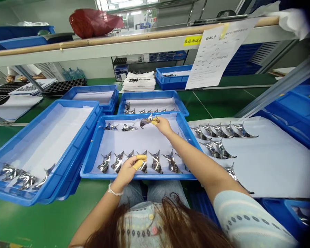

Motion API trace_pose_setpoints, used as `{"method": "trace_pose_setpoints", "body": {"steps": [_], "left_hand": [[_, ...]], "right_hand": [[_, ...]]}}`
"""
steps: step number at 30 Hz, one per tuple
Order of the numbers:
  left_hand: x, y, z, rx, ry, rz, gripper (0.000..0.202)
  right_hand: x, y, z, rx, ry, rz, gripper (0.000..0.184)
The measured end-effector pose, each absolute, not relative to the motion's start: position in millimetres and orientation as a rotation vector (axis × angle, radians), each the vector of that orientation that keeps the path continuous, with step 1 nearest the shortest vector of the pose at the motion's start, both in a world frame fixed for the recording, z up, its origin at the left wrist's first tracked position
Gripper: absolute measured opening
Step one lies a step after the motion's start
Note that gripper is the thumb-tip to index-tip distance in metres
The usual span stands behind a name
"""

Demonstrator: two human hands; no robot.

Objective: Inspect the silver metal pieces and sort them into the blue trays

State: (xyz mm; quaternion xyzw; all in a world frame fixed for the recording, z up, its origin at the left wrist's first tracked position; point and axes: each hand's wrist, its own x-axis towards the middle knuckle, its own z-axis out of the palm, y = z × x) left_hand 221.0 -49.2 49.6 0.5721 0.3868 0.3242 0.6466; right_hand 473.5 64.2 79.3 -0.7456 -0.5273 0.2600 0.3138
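My right hand (162, 124), with yellow finger covers, pinches a shiny curved metal piece (146, 121) above the far side of a blue tray (88, 168) lined with white paper. My left hand (127, 169) hovers over the tray's near row, thumb and forefinger in yellow covers, stretched out and slightly apart with nothing between them. It partly hides some of that row of pointed metal pieces, among them one piece (156, 162) just right of the fingers. Two similar pieces, one of them a metal piece (129, 127), lie along the far side. My right forearm covers the tray's right part.
Left stands a stack of blue trays (85, 103) with several metal pieces in the top one. Another blue tray (182, 101) sits behind. At right, more pieces lie on white paper (274, 162). A shelf (150, 44) with a hanging sheet (217, 55) crosses above.
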Motion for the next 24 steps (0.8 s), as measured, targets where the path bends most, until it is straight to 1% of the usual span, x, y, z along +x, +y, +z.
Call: {"method": "trace_pose_setpoints", "body": {"steps": [4,9,13,17,20,24], "left_hand": [[230,-44,64,1.138,0.891,0.829,0.054],[235,-53,98,1.017,0.642,0.820,0.050],[226,-66,115,0.954,0.604,0.808,0.044],[215,-73,126,0.950,0.635,0.852,0.043],[214,-74,132,0.965,0.647,0.850,0.044],[217,-74,132,0.973,0.632,0.845,0.042]], "right_hand": [[449,20,88,-1.540,-1.389,0.758,0.025],[414,-32,97,-1.207,-1.341,0.842,0.039],[399,-57,106,-1.000,-1.155,0.883,0.035],[392,-82,113,-0.845,-1.002,1.087,0.024],[388,-100,120,-0.765,-0.954,1.228,0.028],[383,-113,128,-0.715,-0.903,1.304,0.030]]}}
